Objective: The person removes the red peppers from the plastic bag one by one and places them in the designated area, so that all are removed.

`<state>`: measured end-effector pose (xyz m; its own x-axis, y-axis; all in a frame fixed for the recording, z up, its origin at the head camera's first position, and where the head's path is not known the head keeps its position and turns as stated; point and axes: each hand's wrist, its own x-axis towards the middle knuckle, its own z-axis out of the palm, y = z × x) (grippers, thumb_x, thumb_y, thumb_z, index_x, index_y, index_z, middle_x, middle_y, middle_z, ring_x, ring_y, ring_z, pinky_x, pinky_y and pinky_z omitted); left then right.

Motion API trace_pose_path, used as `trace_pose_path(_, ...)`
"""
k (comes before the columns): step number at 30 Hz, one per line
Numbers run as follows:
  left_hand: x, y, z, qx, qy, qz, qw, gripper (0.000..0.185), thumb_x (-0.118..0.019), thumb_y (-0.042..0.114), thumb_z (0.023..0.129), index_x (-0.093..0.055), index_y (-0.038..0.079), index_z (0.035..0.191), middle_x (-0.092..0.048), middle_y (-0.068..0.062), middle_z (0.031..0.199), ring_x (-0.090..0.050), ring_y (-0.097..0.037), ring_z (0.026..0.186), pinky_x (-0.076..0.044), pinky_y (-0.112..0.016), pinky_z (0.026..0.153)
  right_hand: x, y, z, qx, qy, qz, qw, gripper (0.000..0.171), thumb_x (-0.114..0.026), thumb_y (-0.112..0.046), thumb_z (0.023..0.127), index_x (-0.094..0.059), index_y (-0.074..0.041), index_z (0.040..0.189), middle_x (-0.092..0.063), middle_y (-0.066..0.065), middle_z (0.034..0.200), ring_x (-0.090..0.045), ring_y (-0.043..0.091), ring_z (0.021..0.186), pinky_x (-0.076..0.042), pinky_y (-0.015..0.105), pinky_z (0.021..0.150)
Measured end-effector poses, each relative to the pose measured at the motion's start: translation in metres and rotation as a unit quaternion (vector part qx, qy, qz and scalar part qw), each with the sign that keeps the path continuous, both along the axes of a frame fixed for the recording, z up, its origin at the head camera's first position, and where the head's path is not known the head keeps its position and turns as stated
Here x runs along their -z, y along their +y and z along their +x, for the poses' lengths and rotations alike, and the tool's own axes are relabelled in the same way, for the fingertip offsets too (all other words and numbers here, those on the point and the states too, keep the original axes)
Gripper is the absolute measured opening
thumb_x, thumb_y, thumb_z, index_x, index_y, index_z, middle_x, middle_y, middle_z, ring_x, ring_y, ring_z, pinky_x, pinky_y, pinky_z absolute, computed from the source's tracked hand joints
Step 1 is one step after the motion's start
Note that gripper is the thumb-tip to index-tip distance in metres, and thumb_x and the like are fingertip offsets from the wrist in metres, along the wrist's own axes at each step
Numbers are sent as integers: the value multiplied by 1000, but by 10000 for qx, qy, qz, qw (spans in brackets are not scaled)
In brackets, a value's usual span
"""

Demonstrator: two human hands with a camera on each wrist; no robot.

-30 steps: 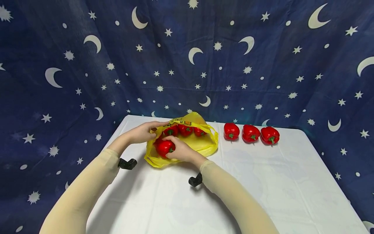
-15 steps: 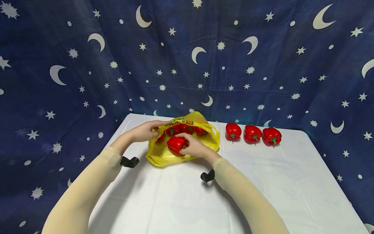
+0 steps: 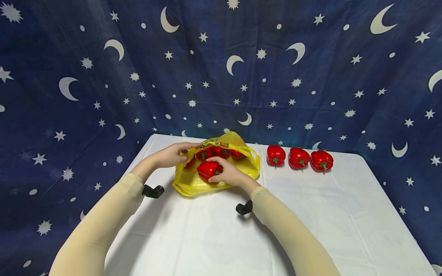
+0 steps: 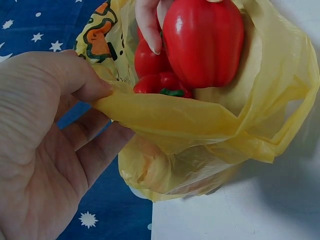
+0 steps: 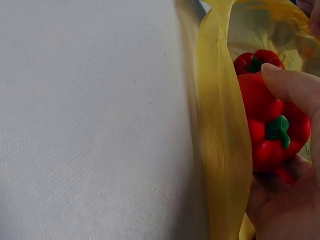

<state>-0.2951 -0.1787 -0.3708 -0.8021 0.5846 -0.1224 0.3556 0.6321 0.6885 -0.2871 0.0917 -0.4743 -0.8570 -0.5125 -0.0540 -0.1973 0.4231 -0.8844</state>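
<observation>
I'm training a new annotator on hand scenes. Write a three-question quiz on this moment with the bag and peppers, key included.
1. True or false: the right hand holds a glossy red bell pepper over the mouth of the thin yellow plastic bag.
2. How many red bell peppers lie in the row on the white tablecloth, outside the bag?
3. What does the left hand do? A) rests flat on the cloth B) pinches the bag's edge C) holds a pepper

Key: 1 true; 2 three; 3 B
</observation>
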Motion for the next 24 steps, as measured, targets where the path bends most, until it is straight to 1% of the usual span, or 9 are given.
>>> trace_pose_path(4, 1, 0, -1, 11, -11, 7, 10000, 70, -52, -1, 95, -44, 32, 157, -45, -1, 155, -52, -28, 112, -48, -43, 96, 0, 1, 0, 1, -119, -230, 9997, 71, -86, -24, 81, -53, -36, 142, -45, 2, 148, -50, 28, 129, -48, 45, 103)
trace_pose_path(7, 1, 0, -1, -3, -35, 14, 10000, 70, -52, 0, 95, -44, 32, 157, -45, -2, 155, -52, -30, 113, -48, -44, 96, 0, 1, 0, 10, -161, -303, 9994, 68, -86, -23, 81, -55, -36, 140, -47, 1, 146, -50, 28, 128, -49, 44, 102)
trace_pose_path(12, 0, 1, 0, -8, -41, -3, 10000, 70, -53, 0, 95, -44, 33, 157, -44, -2, 156, -52, -29, 115, -48, -45, 99, 1, 3, 0, 48, -210, -368, 9991, 63, -86, -23, 81, -57, -38, 135, -48, 1, 145, -51, 29, 127, -48, 46, 103)
trace_pose_path(20, 0, 1, -1, 32, -20, 10, 10000, 71, -52, 0, 95, -44, 32, 157, -44, -2, 156, -52, -28, 113, -48, -44, 97, 1, 4, 1, 29, -171, -452, 9988, 62, -86, -24, 81, -58, -36, 135, -49, 1, 144, -52, 29, 126, -49, 45, 102)
trace_pose_path(24, 1, 1, -1, 32, -3, -7, 10000, 70, -52, 0, 95, -43, 31, 157, -44, -4, 156, -52, -29, 115, -47, -47, 100, -2, 8, 2, 31, -188, -489, 9986, 62, -87, -26, 81, -58, -36, 135, -49, 0, 144, -52, 29, 126, -50, 45, 101)
